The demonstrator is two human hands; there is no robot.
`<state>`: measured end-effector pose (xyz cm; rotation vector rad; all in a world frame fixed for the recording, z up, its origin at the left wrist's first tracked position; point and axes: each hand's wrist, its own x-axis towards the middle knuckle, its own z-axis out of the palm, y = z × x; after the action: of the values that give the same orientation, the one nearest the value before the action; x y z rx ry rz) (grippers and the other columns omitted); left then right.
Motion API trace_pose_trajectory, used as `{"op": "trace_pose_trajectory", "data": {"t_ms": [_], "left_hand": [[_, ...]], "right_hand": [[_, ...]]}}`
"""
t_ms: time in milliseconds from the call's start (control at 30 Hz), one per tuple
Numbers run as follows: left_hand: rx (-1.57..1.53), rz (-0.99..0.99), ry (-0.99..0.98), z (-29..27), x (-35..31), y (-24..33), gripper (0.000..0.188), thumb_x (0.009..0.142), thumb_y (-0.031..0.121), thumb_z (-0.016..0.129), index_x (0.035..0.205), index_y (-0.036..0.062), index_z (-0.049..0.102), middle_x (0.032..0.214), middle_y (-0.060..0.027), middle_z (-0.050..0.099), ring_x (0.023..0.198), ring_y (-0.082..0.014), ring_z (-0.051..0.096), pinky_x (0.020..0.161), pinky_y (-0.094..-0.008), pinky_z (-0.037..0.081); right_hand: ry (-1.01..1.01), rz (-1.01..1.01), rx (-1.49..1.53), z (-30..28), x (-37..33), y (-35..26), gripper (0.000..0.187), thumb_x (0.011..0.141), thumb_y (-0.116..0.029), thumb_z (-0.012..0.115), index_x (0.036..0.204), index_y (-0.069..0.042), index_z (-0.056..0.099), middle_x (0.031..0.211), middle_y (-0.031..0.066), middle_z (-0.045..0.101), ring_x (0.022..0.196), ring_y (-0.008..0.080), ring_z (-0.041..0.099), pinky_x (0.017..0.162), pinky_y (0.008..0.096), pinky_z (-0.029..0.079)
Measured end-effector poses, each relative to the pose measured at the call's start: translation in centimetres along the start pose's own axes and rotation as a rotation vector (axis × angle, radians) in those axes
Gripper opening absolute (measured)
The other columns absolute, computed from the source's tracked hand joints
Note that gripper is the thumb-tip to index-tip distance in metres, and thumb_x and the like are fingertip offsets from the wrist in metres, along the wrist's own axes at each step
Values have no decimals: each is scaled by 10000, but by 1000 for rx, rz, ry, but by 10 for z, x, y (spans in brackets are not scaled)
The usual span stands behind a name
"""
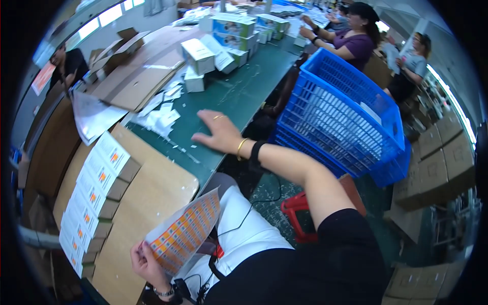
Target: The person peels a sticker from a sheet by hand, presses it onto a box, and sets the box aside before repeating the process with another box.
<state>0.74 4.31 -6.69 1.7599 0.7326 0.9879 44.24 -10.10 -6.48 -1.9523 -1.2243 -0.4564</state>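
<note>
My left hand (pixel 147 262) pinches the lower corner of a sheet of orange stickers (pixel 187 229), which slants up over my lap. Fingers spread, my right hand (pixel 219 133) hovers above or rests on the edge of the green table (pixel 239 91); I cannot tell whether it touches. Nothing shows in it. Close by it lie scattered white paper scraps (pixel 165 119). On the wooden board (pixel 147 193) at the left stands a row of several small boxes (pixel 99 188), their white faces each bearing an orange mark.
White and green cartons (pixel 199 57) stand farther up the green table, beside flattened cardboard (pixel 134 84). A blue plastic crate (pixel 338 117) is at my right, near a red stool (pixel 300 216). Co-workers (pixel 356 38) are at the far right and left. Brown cartons (pixel 432 157) line the right side.
</note>
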Motion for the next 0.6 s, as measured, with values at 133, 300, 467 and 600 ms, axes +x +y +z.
{"op": "trace_pose_trajectory", "data": {"t_ms": [133,300,467,600], "left_hand": [[24,-25,38,6,1,3,134,1070,105,614,1106,-18,654,971,-39,681,842,-69,605,778,-226,499],[51,9,95,8,3,-7,143,1075,110,606,1105,-22,652,972,-35,679,851,-68,613,794,-222,503],[53,37,80,12,-1,-3,157,1073,116,611,1120,-28,653,985,-39,687,847,-64,620,792,-215,507],[58,28,101,10,-2,-2,158,1070,106,618,1121,-41,644,984,-50,676,840,-67,596,764,-218,491]], "right_hand": [[-64,32,-81,-7,-3,-7,727,934,-562,701,1401,-20,573,1421,186,615,1309,337,577,1101,421,449],[-29,58,8,-5,-5,-6,648,921,-538,712,1311,-24,647,1314,175,677,1267,334,599,1086,431,456],[18,79,23,-5,-9,-3,465,914,-475,729,1052,-32,757,1172,149,737,1168,317,651,1059,417,473],[67,49,23,-1,-11,-4,355,897,-397,747,906,-44,785,1107,130,757,1114,299,674,1035,405,487]]}}
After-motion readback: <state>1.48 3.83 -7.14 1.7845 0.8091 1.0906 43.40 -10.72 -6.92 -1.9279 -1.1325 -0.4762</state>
